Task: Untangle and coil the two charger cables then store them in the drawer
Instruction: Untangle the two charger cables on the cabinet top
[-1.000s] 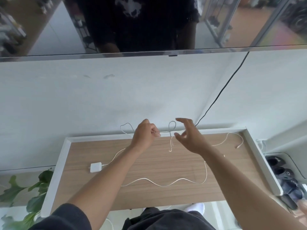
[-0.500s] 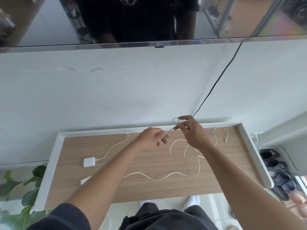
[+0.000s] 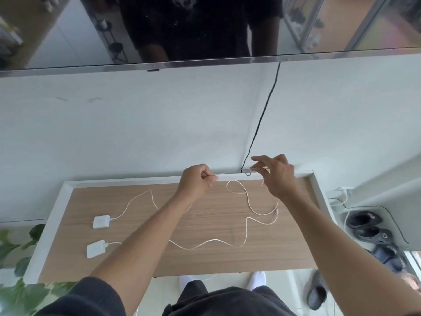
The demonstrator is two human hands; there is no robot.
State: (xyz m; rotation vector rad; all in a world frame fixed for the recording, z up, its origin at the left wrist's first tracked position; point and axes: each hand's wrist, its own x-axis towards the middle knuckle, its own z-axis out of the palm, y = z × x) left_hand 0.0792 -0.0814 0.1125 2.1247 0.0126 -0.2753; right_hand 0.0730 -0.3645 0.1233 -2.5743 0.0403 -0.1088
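Two thin white charger cables lie across the wooden tabletop (image 3: 205, 258). One white charger block (image 3: 101, 221) sits at the left, a second charger block (image 3: 96, 248) just below it. The lower cable (image 3: 205, 244) snakes right across the wood. My left hand (image 3: 198, 181) is closed on a stretch of the upper cable (image 3: 136, 199) near the back rim. My right hand (image 3: 274, 176) pinches the same cable at a small knot loop (image 3: 247, 171), held taut between both hands. A loose loop (image 3: 237, 188) hangs under my right hand.
A white raised rim (image 3: 317, 190) borders the tabletop. A black cord (image 3: 262, 119) runs down the wall from a TV (image 3: 205, 30). Shoes (image 3: 366, 226) lie on the floor at the right, and plant leaves (image 3: 20, 265) at the left.
My hands have drawn apart, pulling the cable straight between them; the knot loop has shrunk. The second charger block has come fully into sight as the view dropped.
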